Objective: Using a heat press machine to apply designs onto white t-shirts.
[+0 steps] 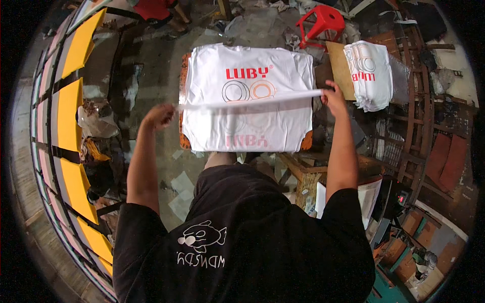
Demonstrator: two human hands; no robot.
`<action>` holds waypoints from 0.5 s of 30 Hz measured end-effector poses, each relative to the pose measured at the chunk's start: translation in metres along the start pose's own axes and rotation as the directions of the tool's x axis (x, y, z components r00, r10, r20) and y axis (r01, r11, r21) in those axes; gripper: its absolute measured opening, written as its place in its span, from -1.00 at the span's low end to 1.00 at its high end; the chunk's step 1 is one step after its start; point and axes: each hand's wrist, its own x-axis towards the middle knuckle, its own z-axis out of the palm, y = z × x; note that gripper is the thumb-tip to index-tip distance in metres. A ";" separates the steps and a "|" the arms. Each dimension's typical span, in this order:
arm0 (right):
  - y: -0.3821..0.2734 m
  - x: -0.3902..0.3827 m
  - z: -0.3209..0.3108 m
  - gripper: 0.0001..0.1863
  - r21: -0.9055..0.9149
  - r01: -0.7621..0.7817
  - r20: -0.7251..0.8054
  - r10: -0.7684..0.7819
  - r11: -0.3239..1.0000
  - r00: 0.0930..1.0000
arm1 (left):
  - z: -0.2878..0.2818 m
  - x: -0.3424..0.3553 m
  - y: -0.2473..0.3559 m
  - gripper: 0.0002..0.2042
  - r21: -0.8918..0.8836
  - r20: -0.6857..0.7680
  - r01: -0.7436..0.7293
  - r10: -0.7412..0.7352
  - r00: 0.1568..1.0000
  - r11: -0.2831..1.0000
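A white printed cloth (247, 118) stretches between my two hands, its taut edge running across above a small table. My left hand (160, 116) is closed at the left end of that edge, slightly smeared by motion. At the other end my right hand (333, 98) pinches the cloth between thumb and fingers. Beneath lies a stack of white printed cloths (293, 63), showing red lettering and grey and orange circles. On the near half a fainter, upside-down print shows. Rusty orange corners of the table (185, 140) stick out around the stack.
To the right, a folded pile of similar white cloths (376, 76) rests on a board. Beyond it stands a red plastic stool (323, 24). A rack with yellow panels (69, 113) runs along the left. A wooden stand (308, 179) is at near right. Another person's legs (177, 20) show far left.
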 end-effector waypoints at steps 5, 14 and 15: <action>-0.160 0.033 0.009 -0.50 0.300 0.338 -0.017 -0.349 0.892 0.937 | -0.016 -0.012 0.175 -0.81 -0.354 -0.036 -0.522 0.547 0.836 0.776; -0.268 -0.055 -0.009 -0.53 0.526 0.490 -0.114 -0.513 0.695 0.851 | -0.011 -0.107 0.246 -0.76 -0.513 -0.243 -0.734 0.745 0.621 0.445; -0.268 -0.067 -0.012 -0.54 0.563 0.490 -0.157 -0.496 0.665 0.854 | -0.011 -0.117 0.245 -0.73 -0.579 -0.234 -0.731 0.785 0.574 0.362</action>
